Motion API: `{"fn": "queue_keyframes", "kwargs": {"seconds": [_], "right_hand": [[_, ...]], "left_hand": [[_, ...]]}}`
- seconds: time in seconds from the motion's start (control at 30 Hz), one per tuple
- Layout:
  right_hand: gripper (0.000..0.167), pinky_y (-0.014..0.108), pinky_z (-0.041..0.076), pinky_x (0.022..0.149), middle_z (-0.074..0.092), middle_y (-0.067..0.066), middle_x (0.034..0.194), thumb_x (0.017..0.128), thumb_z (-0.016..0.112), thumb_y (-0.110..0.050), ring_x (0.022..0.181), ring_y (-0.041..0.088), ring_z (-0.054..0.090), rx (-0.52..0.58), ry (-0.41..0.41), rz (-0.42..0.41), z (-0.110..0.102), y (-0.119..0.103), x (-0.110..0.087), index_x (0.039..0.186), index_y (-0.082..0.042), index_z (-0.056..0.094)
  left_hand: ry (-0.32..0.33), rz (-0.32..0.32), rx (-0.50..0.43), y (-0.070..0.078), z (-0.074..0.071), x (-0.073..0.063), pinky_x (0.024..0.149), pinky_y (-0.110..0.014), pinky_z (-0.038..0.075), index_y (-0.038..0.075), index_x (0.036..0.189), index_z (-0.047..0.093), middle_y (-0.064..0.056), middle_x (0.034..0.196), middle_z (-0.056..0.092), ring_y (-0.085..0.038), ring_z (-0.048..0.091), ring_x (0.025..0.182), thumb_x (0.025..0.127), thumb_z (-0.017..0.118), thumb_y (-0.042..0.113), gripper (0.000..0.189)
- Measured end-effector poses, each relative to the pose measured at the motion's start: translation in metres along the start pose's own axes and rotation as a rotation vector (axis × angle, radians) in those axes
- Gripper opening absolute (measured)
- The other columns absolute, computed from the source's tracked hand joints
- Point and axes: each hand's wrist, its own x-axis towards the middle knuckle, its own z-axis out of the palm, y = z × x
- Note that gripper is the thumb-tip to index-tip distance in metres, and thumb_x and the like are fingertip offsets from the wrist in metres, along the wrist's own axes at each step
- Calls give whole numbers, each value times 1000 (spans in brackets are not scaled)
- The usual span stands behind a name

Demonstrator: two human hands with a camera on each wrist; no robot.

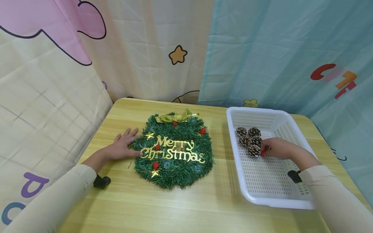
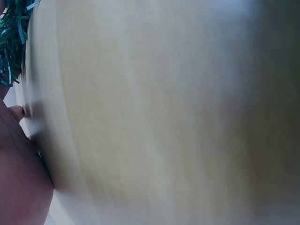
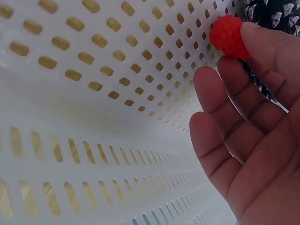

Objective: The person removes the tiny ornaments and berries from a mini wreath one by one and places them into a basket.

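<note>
A green wreath (image 1: pixel 172 171) with gold "Merry Christmas" lettering, gold stars, red berries and a gold bow lies flat on the table. At its left edge is my left hand (image 1: pixel 123 145), fingers spread, with thumb and fingertips touching the greenery. The left wrist view catches only part of that hand (image 2: pixel 21 178) and a bit of the wreath (image 2: pixel 11 42). Inside the white basket (image 1: pixel 242 181), my right hand (image 1: pixel 278 148) pinches a bumpy red berry (image 3: pixel 228 36) between thumb and fingers. Several pine cones (image 1: pixel 245 141) sit right beside those fingers.
The basket stands at the table's right, its perforated side walls rising around my right hand. Bare wood of the table (image 1: pixel 163 210) shows in front of the wreath. Printed curtains (image 1: pixel 157 74) hang behind and along both sides.
</note>
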Motion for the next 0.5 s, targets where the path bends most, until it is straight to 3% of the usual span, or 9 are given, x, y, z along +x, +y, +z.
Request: {"fn": "queue_keyframes", "kwargs": {"seconds": [0.5], "right_hand": [[11,35,44,64,60,-4,81,89,63,1,72,14,50,-14,-18,4,-11,-9,-4,89,-9,65]], "left_hand": [[0,-1,-4,0,-1,0,110,-67,-12,4,154,33,-20,165,3,-45,-13,147,87,72,52,92]]}}
